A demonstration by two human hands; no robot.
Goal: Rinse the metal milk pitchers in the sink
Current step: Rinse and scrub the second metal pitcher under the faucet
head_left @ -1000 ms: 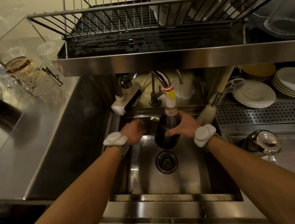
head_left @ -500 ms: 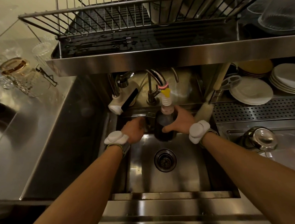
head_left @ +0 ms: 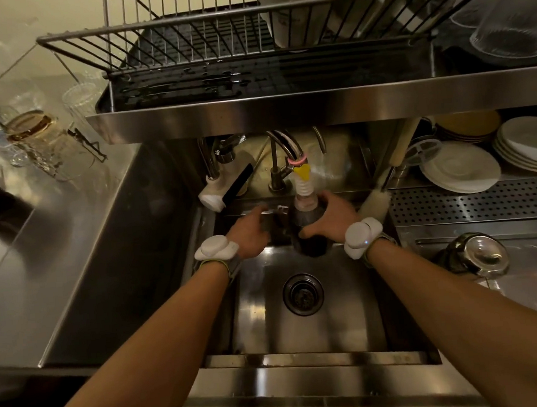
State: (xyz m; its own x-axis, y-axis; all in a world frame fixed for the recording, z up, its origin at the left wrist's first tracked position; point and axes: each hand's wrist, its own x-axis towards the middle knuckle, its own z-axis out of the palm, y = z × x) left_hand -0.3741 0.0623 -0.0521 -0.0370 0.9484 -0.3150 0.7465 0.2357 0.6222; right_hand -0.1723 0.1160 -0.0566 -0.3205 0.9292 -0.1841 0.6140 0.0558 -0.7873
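Observation:
A dark metal milk pitcher (head_left: 310,238) is held upright at the back of the sink (head_left: 305,322), directly under the faucet's ribbed white nozzle (head_left: 304,189), whose tip reaches the pitcher's mouth. My right hand (head_left: 331,221) grips the pitcher's body from the right, thumb across its front. My left hand (head_left: 251,233) is just left of the pitcher, fingers reaching to a shiny metal part (head_left: 276,212) beside it. Blur hides whether those fingers close on it.
A round drain (head_left: 303,293) lies in the sink floor. A second tap with a white head (head_left: 216,189) hangs at the left. A steel lidded vessel (head_left: 477,256) lies on the right counter, with stacked plates (head_left: 460,172) behind. A dish rack shelf (head_left: 285,105) overhangs the taps. Glasses (head_left: 35,138) stand at the left.
Both hands and the pitcher have risen slightly toward the faucet nozzle, which now meets the pitcher's mouth. The view has shifted a little.

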